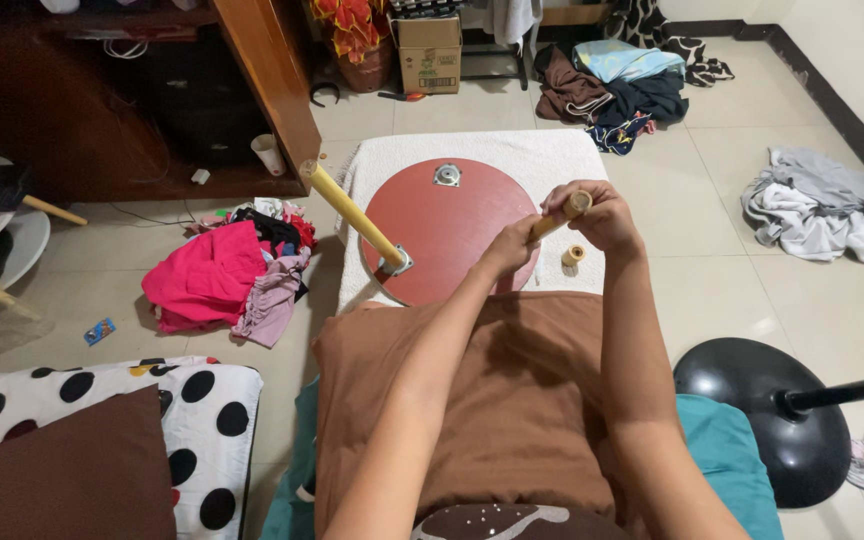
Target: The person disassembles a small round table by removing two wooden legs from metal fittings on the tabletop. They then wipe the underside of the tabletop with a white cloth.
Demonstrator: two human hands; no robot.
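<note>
- We are looking down at our two hands raised over a round reddish-brown wooden seat disc (449, 235), which lies underside up on a white towel (512, 150) spread over the tiled floor; the towel probably spares the finished face from scratches.
- Our left hand (508, 246) has its fingers closed around the lower part of a short pale wooden leg (562, 214), and our right hand (604, 212) is wrapped around its upper end, so both hands hold the same piece, tilted above the disc's right edge.
- A longer yellow wooden leg (354, 213) already stands slanted out of a metal bracket (395, 264) at the disc's near-left rim.
- A second metal plate (447, 175) sits bare near the far rim.
- A small pale wooden stub (573, 256) rests on the towel just beside the disc, below our right hand.
- Around us: a pink and mauve heap of clothes (222, 280) to the left, a grey and white pile of clothes (817, 205) to the right, and a black round fan base (757, 415) near our right elbow.
</note>
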